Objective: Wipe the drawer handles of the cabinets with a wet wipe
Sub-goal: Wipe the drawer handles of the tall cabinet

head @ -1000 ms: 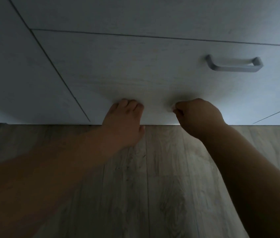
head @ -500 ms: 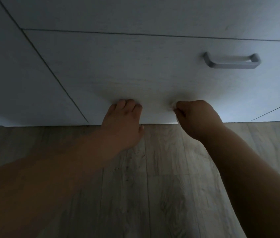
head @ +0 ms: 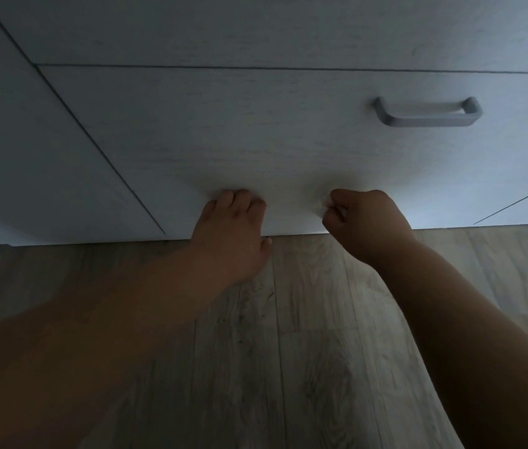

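Hands low on the drawer front (head: 256, 140), both well below and left of the handle (head: 428, 117): left hand (head: 230, 234) fingers pressed against it, right hand (head: 366, 222) fisted, pinching a pale wet wipe (head: 326, 202). Risk, likely: so small a pinch lets the wipe slip.

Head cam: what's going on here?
A person has both hands low on a white drawer front, just above the wood floor. The left hand lies with its fingers against the panel. The right hand is curled and pinches what looks like a small white wipe at the panel. The grey handle sits higher up and to the right, and neither hand touches it.
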A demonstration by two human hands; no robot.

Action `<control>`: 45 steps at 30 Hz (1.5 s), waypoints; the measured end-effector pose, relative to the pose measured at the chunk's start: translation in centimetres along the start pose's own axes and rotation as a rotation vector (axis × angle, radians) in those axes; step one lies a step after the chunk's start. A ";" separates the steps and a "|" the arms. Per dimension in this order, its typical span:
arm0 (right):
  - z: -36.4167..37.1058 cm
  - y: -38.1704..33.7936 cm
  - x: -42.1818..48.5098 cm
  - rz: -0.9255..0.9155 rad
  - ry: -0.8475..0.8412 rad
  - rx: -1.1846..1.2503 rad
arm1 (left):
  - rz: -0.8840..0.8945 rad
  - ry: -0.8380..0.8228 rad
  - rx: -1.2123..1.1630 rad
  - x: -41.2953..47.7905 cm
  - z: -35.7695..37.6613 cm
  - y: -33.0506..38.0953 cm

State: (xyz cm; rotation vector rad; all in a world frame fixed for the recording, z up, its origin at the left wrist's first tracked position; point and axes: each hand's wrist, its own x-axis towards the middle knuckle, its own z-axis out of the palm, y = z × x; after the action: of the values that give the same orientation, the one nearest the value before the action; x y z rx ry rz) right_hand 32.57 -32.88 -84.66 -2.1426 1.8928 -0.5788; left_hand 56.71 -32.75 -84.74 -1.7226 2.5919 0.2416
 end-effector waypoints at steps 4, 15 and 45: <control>-0.2 0.1 0.8 -0.010 -0.064 -0.078 | 0.000 0.000 0.051 0.0 0.0 -0.2; -0.7 0.4 -2.6 0.133 0.079 0.166 | -0.080 -0.006 0.048 0.9 -0.6 2.4; -1.8 5.4 -2.3 0.434 0.150 0.093 | 0.029 0.039 0.049 3.3 -0.1 6.5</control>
State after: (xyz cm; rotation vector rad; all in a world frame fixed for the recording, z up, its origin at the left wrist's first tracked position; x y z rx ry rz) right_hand 26.68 -31.28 -85.60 -1.5955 2.2666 -0.7279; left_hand 49.42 -33.30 -84.17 -1.6925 2.6282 0.1457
